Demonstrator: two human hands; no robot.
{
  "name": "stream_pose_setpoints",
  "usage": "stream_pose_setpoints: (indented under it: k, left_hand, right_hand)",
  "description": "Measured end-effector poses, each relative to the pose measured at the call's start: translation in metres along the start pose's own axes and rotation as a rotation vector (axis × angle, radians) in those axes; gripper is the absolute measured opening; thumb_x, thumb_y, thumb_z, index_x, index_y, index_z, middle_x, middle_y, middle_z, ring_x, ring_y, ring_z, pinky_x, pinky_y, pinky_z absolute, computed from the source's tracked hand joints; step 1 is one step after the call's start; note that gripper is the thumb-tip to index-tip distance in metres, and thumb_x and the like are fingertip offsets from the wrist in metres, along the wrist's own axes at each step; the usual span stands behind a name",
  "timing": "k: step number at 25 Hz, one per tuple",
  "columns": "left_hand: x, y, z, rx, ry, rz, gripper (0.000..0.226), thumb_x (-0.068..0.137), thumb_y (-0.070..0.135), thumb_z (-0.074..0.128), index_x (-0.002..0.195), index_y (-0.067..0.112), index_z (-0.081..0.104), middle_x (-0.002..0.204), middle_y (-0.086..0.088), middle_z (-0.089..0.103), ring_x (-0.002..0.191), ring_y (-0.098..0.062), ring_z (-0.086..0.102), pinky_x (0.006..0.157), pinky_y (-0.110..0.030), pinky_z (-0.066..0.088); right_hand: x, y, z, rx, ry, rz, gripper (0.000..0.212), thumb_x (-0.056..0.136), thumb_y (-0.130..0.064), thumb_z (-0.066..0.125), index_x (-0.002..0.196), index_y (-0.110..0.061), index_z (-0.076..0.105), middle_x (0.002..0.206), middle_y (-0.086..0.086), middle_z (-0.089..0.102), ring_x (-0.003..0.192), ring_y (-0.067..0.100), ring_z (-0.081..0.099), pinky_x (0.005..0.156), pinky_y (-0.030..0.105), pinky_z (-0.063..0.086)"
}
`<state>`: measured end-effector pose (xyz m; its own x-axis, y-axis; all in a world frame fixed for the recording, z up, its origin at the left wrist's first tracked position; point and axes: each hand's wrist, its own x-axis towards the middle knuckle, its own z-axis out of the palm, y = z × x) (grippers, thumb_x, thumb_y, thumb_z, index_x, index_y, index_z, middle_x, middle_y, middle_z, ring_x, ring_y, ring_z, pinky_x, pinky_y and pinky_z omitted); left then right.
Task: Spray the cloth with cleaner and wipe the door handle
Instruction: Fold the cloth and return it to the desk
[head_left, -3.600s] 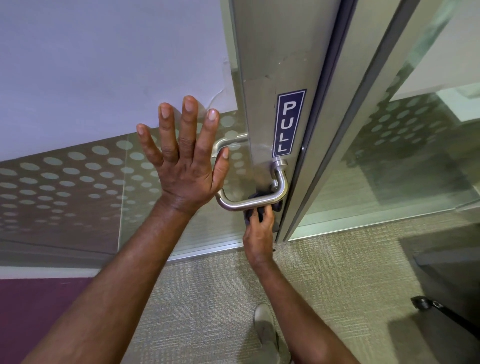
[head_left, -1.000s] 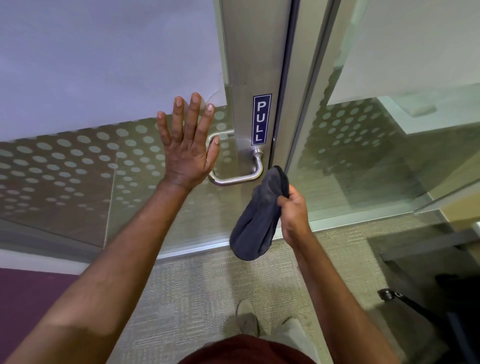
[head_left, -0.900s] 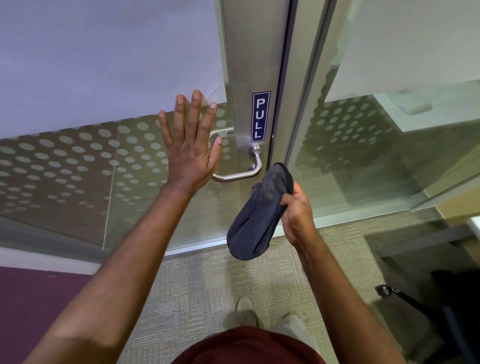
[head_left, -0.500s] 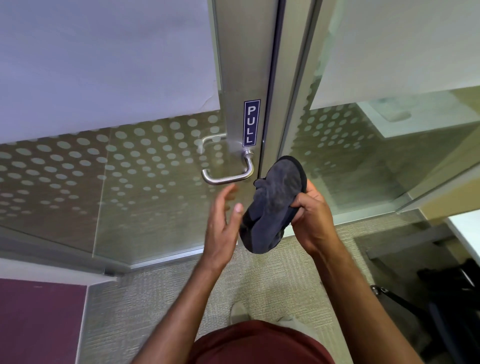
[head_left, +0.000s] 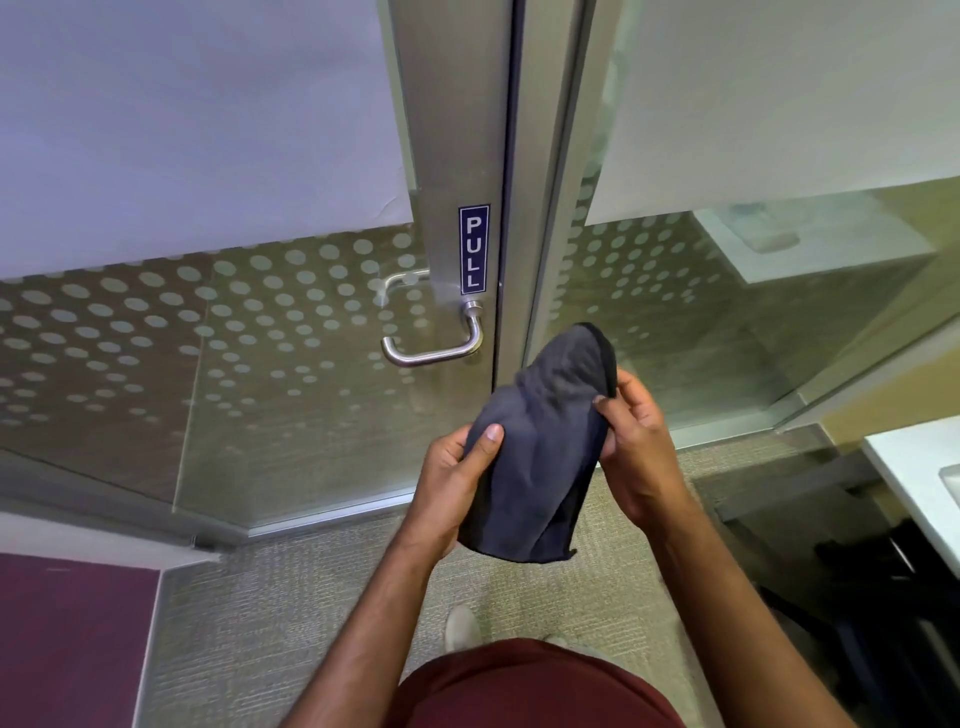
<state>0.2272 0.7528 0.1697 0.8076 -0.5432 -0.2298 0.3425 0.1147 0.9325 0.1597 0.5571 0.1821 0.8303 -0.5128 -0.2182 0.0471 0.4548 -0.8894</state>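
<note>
A dark grey cloth hangs folded between both hands in front of me, below and right of the door handle. My left hand grips its left edge with the thumb on top. My right hand pinches its upper right edge. The steel lever door handle sticks out from the metal door frame under a blue PULL sign; nothing touches it. No spray bottle is in view.
The glass door with a dotted film is at left, a fixed glass panel at right. A white desk edge and dark chair parts stand at right. Carpet and my shoe are below.
My left hand left the glass door and came down to grip the cloth. My right hand pulled the cloth off the handle and back toward me. The door has swung shut.
</note>
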Motion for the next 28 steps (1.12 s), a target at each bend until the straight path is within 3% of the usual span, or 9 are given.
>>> stream_pose_setpoints:
  k: [4,8,11,14,18,21,23,26,28]
  left_hand:
    - [-0.006,0.000,0.010,-0.013,0.141,-0.045,0.021,0.096,0.044,0.071,0.099,0.027,0.083,0.105,-0.005,0.082,0.096,-0.011,0.077,0.074,-0.019,0.058]
    - [-0.008,-0.008,0.018,-0.004,0.302,-0.173,0.027,0.103,0.038,0.064,0.093,0.018,0.080,0.095,-0.007,0.082,0.083,-0.013,0.078,0.062,-0.022,0.058]
    - [-0.011,-0.012,0.027,-0.059,0.318,-0.199,0.022,0.106,0.029,0.062,0.100,0.014,0.078,0.096,-0.009,0.082,0.083,-0.014,0.078,0.062,-0.022,0.059]
    - [-0.014,-0.015,0.036,-0.104,0.263,-0.178,0.019,0.107,0.018,0.060,0.106,0.010,0.077,0.099,-0.011,0.081,0.085,-0.015,0.077,0.065,-0.022,0.059]
    - [-0.013,-0.026,0.050,0.083,0.324,-0.124,0.018,0.107,0.016,0.061,0.100,0.013,0.078,0.093,-0.003,0.082,0.084,-0.009,0.075,0.068,-0.020,0.058]
    - [-0.011,-0.032,0.061,0.271,0.350,-0.063,0.012,0.101,0.018,0.070,0.095,0.016,0.080,0.091,0.000,0.082,0.083,-0.009,0.073,0.074,-0.025,0.058]
    - [-0.009,-0.032,0.071,0.331,0.352,-0.041,0.017,0.097,0.021,0.076,0.081,0.022,0.080,0.077,0.007,0.079,0.070,-0.003,0.066,0.063,-0.020,0.052]
    - [-0.002,-0.033,0.088,0.410,0.363,-0.025,0.053,0.094,0.025,0.081,0.046,0.025,0.056,0.047,0.018,0.043,0.048,0.000,0.034,0.046,-0.017,0.028]
    - [0.005,-0.034,0.100,0.423,0.364,-0.027,0.064,0.092,0.030,0.082,0.048,0.024,0.035,0.053,0.013,0.026,0.053,-0.007,0.022,0.049,-0.027,0.019]
  right_hand:
    - [-0.013,0.025,-0.027,-0.224,0.118,0.261,0.026,0.105,-0.037,0.057,0.125,-0.027,0.070,0.119,0.000,0.078,0.117,0.024,0.073,0.083,0.033,0.059]
    - [-0.030,0.040,-0.050,-0.245,-0.031,0.442,0.049,0.094,-0.051,0.070,0.137,-0.030,0.063,0.131,-0.002,0.074,0.116,0.016,0.073,0.089,0.037,0.062]
    - [-0.031,0.030,-0.065,-0.211,-0.052,0.418,0.080,0.082,-0.027,0.086,0.153,-0.026,0.048,0.135,0.005,0.071,0.118,0.021,0.073,0.099,0.043,0.059]
    - [-0.030,0.017,-0.081,-0.194,0.002,0.389,0.104,0.085,0.000,0.081,0.164,-0.032,0.023,0.131,0.017,0.071,0.113,0.025,0.075,0.090,0.036,0.061]
    - [-0.038,0.002,-0.106,-0.449,-0.113,0.222,0.075,0.090,0.002,0.076,0.148,-0.038,0.052,0.126,0.002,0.075,0.119,0.017,0.072,0.090,0.026,0.061]
    - [-0.042,-0.007,-0.119,-0.622,-0.055,0.076,0.055,0.092,-0.003,0.075,0.133,-0.039,0.065,0.125,-0.021,0.070,0.122,0.003,0.066,0.101,0.024,0.056]
    - [-0.042,-0.012,-0.128,-0.738,0.004,0.002,0.045,0.093,-0.009,0.077,0.130,-0.033,0.068,0.122,-0.020,0.071,0.119,0.004,0.067,0.105,0.029,0.056]
    - [-0.045,-0.022,-0.146,-0.817,0.053,-0.080,0.027,0.094,-0.018,0.076,0.112,-0.037,0.073,0.113,-0.015,0.074,0.108,0.006,0.070,0.097,0.036,0.059]
    - [-0.050,-0.029,-0.155,-0.908,0.081,-0.132,0.021,0.095,-0.026,0.075,0.101,-0.046,0.070,0.105,-0.020,0.072,0.098,-0.001,0.068,0.086,0.030,0.060]
